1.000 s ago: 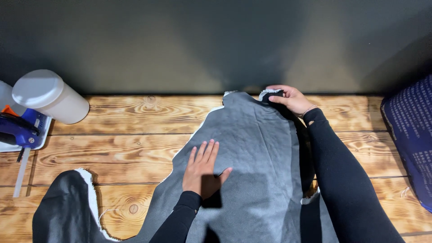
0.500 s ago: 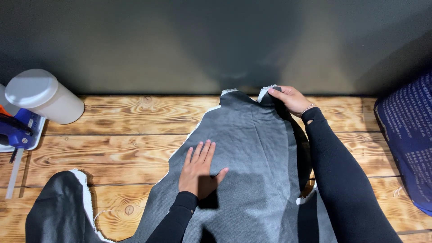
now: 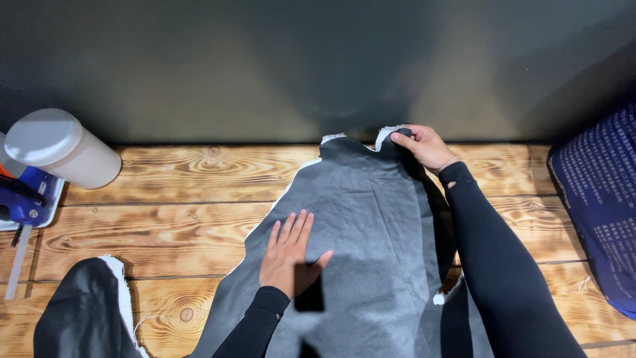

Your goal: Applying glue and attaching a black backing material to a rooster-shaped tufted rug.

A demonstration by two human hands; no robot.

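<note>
At the table's (image 3: 165, 225) far edge, my right hand (image 3: 424, 146) is pinching the top corner of the grey fabric (image 3: 377, 219); my left hand (image 3: 288, 255) is lying flat and open on its middle. Fabric's long axis is running from that pinch toward me.

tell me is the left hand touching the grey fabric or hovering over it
Touching. In the head view the left hand lies flat, palm down, on the grey fabric, with no gap under the fingers. The right hand pinches the fabric's far edge.
</note>
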